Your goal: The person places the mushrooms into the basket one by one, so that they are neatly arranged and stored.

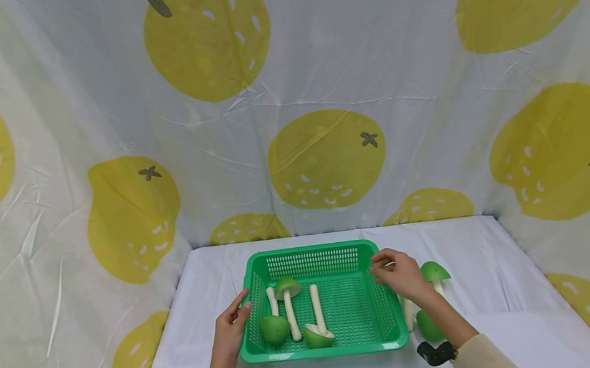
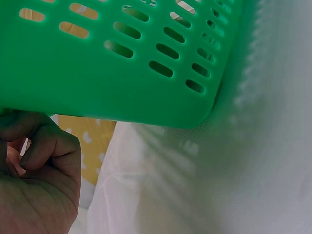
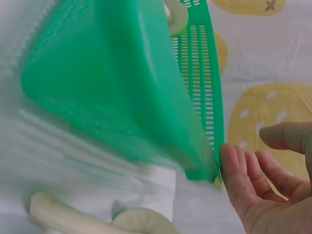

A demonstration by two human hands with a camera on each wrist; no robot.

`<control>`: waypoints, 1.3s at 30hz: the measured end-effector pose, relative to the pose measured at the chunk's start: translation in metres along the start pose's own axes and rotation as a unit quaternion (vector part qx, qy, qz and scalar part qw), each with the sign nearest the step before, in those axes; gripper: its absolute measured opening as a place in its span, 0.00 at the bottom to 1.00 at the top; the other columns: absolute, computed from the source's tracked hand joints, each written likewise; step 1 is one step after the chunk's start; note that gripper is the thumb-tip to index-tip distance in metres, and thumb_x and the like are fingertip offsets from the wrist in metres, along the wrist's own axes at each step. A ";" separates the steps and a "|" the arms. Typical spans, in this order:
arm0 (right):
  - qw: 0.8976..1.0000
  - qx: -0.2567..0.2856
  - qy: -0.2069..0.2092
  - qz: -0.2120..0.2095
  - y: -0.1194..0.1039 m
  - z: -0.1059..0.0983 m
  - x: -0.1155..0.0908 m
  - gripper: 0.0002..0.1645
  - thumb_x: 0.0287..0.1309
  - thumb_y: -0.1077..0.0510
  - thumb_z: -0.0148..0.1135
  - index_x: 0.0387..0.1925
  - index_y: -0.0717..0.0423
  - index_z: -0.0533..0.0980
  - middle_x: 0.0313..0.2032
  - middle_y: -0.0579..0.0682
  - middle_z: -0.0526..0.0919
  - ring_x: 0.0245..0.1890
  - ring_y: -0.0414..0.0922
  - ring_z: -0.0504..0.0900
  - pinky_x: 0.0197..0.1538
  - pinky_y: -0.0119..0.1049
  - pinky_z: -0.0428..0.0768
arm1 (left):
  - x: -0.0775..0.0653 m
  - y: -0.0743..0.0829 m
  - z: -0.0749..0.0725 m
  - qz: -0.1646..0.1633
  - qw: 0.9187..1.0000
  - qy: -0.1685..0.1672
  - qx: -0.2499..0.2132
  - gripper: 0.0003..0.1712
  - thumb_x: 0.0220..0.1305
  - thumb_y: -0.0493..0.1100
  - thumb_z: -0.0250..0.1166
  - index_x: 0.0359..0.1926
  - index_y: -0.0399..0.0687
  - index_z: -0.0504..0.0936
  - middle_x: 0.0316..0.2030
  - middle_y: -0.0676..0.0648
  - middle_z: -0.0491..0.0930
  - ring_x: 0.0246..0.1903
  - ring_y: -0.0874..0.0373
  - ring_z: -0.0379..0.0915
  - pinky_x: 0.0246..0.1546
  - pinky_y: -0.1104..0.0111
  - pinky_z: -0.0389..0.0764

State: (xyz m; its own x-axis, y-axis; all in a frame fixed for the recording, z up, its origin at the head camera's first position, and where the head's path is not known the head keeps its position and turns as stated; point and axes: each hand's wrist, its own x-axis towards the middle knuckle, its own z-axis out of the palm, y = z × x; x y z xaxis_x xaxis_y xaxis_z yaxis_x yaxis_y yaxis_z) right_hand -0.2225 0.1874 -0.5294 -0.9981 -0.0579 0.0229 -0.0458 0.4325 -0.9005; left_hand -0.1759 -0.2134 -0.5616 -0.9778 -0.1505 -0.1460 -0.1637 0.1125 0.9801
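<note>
A green plastic basket (image 1: 347, 351) with slotted walls stands between my hands. Three toy mushrooms with green caps and pale stems lie inside: a left one (image 1: 275, 331), a middle one (image 1: 288, 288) and a right one (image 1: 319, 336). At the basket's left rim, my left hand (image 1: 228, 331) holds the edge; the left wrist view shows curled fingers (image 2: 56, 146) against it. My right hand (image 1: 402, 274) is at the far right corner, holding nothing. In the right wrist view its fingertips (image 3: 229, 156) touch the rim, thumb apart.
Right of the basket, partly behind my right forearm, lie more green-capped mushrooms: one farther back (image 1: 434, 271), one nearer (image 1: 429, 325). A pale stem (image 1: 409, 315) lies close to the basket wall. White cloth (image 1: 482, 264) covers the table; lemon-print curtains (image 1: 314, 80) enclose the back and sides.
</note>
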 end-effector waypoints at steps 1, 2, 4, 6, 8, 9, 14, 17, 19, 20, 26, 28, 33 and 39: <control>1.000 -0.001 0.000 -0.001 0.001 -0.002 0.000 0.17 0.68 0.62 0.64 0.55 0.67 0.78 0.43 0.60 0.82 0.39 0.55 0.89 0.39 0.38 0.88 | 0.000 0.000 0.000 0.000 1.000 0.001 0.000 0.25 0.76 0.45 0.62 0.71 0.51 0.76 0.40 0.37 0.79 0.34 0.57 0.77 0.33 0.70 0.83; 1.000 0.000 0.003 0.004 0.003 -0.004 -0.001 0.17 0.68 0.62 0.64 0.55 0.67 0.78 0.43 0.60 0.82 0.39 0.54 0.89 0.39 0.37 0.88 | 0.000 0.000 0.000 0.001 1.000 0.001 0.001 0.25 0.76 0.45 0.62 0.71 0.51 0.76 0.40 0.38 0.78 0.33 0.57 0.77 0.32 0.70 0.82; 1.000 0.001 0.005 0.007 0.005 -0.009 -0.002 0.18 0.69 0.62 0.64 0.56 0.68 0.77 0.44 0.60 0.82 0.40 0.53 0.89 0.39 0.37 0.88 | 0.001 -0.001 0.000 0.001 1.000 0.003 0.002 0.25 0.76 0.45 0.62 0.71 0.52 0.76 0.39 0.38 0.77 0.33 0.56 0.76 0.32 0.70 0.82; 1.000 -0.004 0.007 0.011 0.007 -0.013 -0.003 0.18 0.69 0.62 0.63 0.56 0.69 0.77 0.44 0.61 0.82 0.40 0.51 0.89 0.40 0.38 0.88 | 0.001 -0.001 0.000 0.001 1.000 0.003 0.002 0.25 0.76 0.45 0.62 0.71 0.53 0.77 0.39 0.37 0.78 0.33 0.56 0.77 0.32 0.69 0.82; 1.000 -0.008 0.012 0.018 0.008 -0.017 -0.004 0.18 0.69 0.62 0.63 0.56 0.68 0.77 0.44 0.61 0.82 0.41 0.51 0.88 0.42 0.40 0.88 | 0.001 -0.001 0.000 0.001 1.000 0.002 0.003 0.25 0.77 0.46 0.62 0.71 0.53 0.76 0.41 0.36 0.78 0.34 0.56 0.78 0.33 0.69 0.83; 1.000 -0.011 0.012 0.018 0.009 -0.019 -0.006 0.18 0.69 0.62 0.62 0.56 0.69 0.76 0.44 0.61 0.82 0.41 0.51 0.88 0.42 0.41 0.88 | 0.001 -0.002 0.000 -0.001 1.000 0.001 0.004 0.25 0.77 0.46 0.62 0.71 0.53 0.76 0.42 0.36 0.79 0.34 0.56 0.78 0.34 0.69 0.83; 1.000 0.002 0.003 0.027 0.007 -0.032 -0.014 0.17 0.70 0.63 0.60 0.56 0.70 0.75 0.44 0.62 0.81 0.43 0.54 0.87 0.42 0.39 0.88 | 0.004 -0.006 0.001 -0.005 1.000 0.006 0.005 0.25 0.76 0.48 0.62 0.71 0.55 0.76 0.41 0.38 0.79 0.34 0.56 0.79 0.34 0.68 0.84; 0.999 -0.013 0.010 0.037 0.010 -0.039 -0.017 0.16 0.70 0.63 0.60 0.55 0.68 0.76 0.45 0.62 0.81 0.43 0.53 0.88 0.42 0.40 0.88 | 0.013 -0.021 0.000 -0.002 1.000 0.010 0.002 0.26 0.75 0.51 0.64 0.71 0.57 0.77 0.39 0.41 0.79 0.33 0.58 0.78 0.33 0.68 0.83; 0.998 -0.032 0.023 0.041 0.015 -0.041 -0.018 0.16 0.69 0.62 0.61 0.55 0.66 0.77 0.45 0.60 0.82 0.42 0.53 0.88 0.43 0.42 0.88 | 0.019 -0.031 0.000 0.002 1.000 0.013 0.002 0.27 0.74 0.54 0.65 0.71 0.59 0.77 0.39 0.42 0.79 0.33 0.59 0.77 0.32 0.69 0.83; 0.998 -0.041 0.029 0.043 0.021 -0.042 -0.017 0.16 0.69 0.61 0.61 0.55 0.65 0.77 0.45 0.60 0.82 0.42 0.52 0.88 0.43 0.43 0.88 | 0.022 -0.035 -0.001 0.003 1.000 0.014 0.002 0.28 0.73 0.55 0.65 0.71 0.60 0.77 0.40 0.42 0.80 0.33 0.59 0.77 0.32 0.69 0.82; 0.996 -0.059 0.039 0.048 0.031 -0.050 -0.018 0.17 0.68 0.61 0.62 0.55 0.65 0.78 0.44 0.60 0.83 0.42 0.53 0.88 0.41 0.39 0.88 | 0.021 -0.035 -0.001 0.007 1.000 0.017 0.008 0.28 0.72 0.55 0.65 0.70 0.60 0.77 0.40 0.41 0.80 0.34 0.59 0.77 0.32 0.70 0.81; 0.996 -0.068 0.041 0.048 0.035 -0.053 -0.019 0.17 0.68 0.60 0.63 0.55 0.66 0.78 0.44 0.60 0.83 0.43 0.54 0.88 0.39 0.38 0.88 | 0.021 -0.035 -0.001 0.010 1.000 0.016 0.010 0.28 0.72 0.56 0.66 0.70 0.59 0.78 0.38 0.42 0.80 0.33 0.59 0.76 0.31 0.70 0.81; 0.994 -0.085 0.045 0.049 0.046 -0.062 -0.022 0.18 0.68 0.60 0.64 0.55 0.66 0.78 0.44 0.59 0.83 0.41 0.53 0.88 0.38 0.38 0.87 | 0.020 -0.034 -0.001 0.009 1.000 0.012 0.011 0.29 0.72 0.56 0.65 0.71 0.60 0.77 0.38 0.43 0.79 0.33 0.60 0.76 0.31 0.70 0.81; 0.994 -0.078 0.046 0.064 0.055 -0.071 -0.029 0.19 0.69 0.58 0.63 0.55 0.67 0.78 0.45 0.60 0.83 0.40 0.50 0.88 0.40 0.38 0.87 | 0.017 -0.024 -0.001 -0.004 1.000 0.003 0.007 0.26 0.76 0.50 0.62 0.72 0.56 0.75 0.42 0.38 0.80 0.34 0.58 0.78 0.33 0.69 0.83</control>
State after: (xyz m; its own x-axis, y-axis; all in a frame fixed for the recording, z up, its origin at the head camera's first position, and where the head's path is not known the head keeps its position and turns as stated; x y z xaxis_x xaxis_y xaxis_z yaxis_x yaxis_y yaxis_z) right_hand -0.1996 0.2765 -0.5485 -0.9953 0.0870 -0.0417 0.0838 0.5651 -0.8207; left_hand -0.1885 -0.2193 -0.5879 -0.9753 -0.1584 -0.1538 -0.1743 0.1246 0.9768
